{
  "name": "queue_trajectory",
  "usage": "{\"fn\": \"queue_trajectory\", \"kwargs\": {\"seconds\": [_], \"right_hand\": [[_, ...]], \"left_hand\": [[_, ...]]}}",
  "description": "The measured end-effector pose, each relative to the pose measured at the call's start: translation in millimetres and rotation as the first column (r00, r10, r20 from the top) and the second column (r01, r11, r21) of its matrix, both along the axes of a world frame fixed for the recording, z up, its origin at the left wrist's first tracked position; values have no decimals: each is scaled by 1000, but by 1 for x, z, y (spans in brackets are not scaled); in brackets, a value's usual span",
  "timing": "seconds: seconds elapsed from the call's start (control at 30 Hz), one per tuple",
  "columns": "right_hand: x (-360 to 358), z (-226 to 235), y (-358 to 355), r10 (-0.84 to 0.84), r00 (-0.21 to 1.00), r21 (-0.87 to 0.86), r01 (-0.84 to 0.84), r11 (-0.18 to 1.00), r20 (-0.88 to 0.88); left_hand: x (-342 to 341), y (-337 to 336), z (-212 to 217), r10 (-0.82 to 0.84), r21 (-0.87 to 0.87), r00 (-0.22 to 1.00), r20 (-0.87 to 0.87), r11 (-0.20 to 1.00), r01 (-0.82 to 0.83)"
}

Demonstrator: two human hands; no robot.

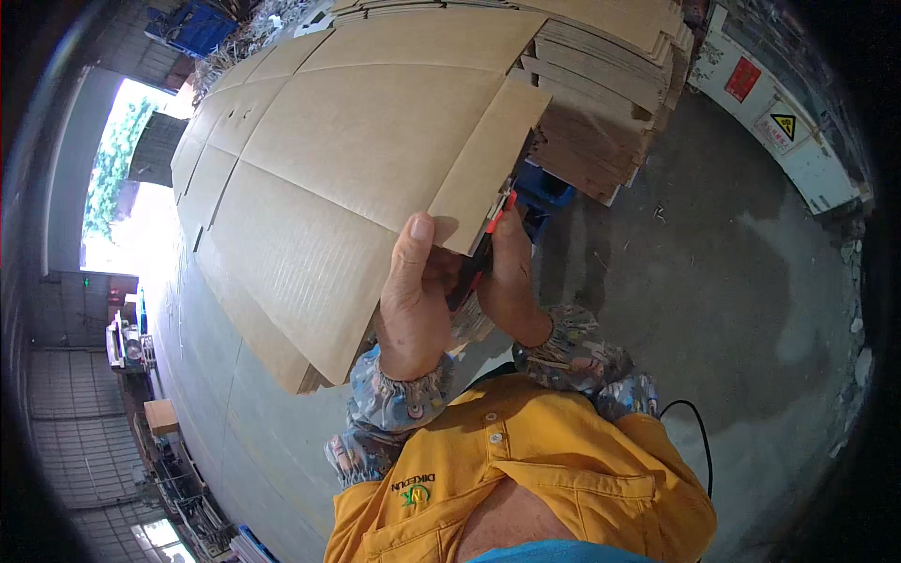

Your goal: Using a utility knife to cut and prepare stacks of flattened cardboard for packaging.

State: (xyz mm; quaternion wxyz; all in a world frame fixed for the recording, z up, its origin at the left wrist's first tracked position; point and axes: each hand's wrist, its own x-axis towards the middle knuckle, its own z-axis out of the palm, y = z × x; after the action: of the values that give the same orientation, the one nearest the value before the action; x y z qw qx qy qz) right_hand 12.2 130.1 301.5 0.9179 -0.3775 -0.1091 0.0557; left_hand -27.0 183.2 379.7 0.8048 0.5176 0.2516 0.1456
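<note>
One left hand [411,298] pinches the flap of one big flat cardboard sheet [357,159]; one right hand [510,272] is wrapped tight around one red-handled tool [490,235]; one cardboard stack [601,103] sits behind.

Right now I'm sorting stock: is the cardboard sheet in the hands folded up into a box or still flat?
Flat. The cardboard sheet lies spread, flaps and creases showing, with the left hand pinching its lower edge.

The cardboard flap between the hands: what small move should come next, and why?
Probably press the red-handled tool along the flap's lower edge. The left hand already pinches that corner with its thumb on top, and the right hand holds the tool just beneath it, so the flap looks steadied.
</note>
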Motion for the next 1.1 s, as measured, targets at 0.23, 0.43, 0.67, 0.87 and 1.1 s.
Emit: {"fn": "queue_trajectory", "kwargs": {"seconds": [0.23, 0.43, 0.67, 0.87, 1.1], "right_hand": [[-6, 3, -3, 87, 985, 61, -79, 995, -148], [-9, -11, -2, 47, 995, -42, -51, 998, -93], [-14, -14, -2, 34, 999, 40, -34, 999, 5], [-16, -14, -7, 67, 996, -42, -65, 997, 57], [-15, -17, -8, 87, 995, -16, -86, 996, 50]], "left_hand": [[2, 1, -7, -26, 84, 999, -22, 996, 28], [2, 1, -10, -76, 63, 996, -39, 995, 79], [5, -5, -9, -20, -26, 999, -25, 999, 19], [9, -12, -5, 27, -28, 999, 23, 999, -27], [9, -15, 0, 77, -126, 994, 72, 990, -68]]}}
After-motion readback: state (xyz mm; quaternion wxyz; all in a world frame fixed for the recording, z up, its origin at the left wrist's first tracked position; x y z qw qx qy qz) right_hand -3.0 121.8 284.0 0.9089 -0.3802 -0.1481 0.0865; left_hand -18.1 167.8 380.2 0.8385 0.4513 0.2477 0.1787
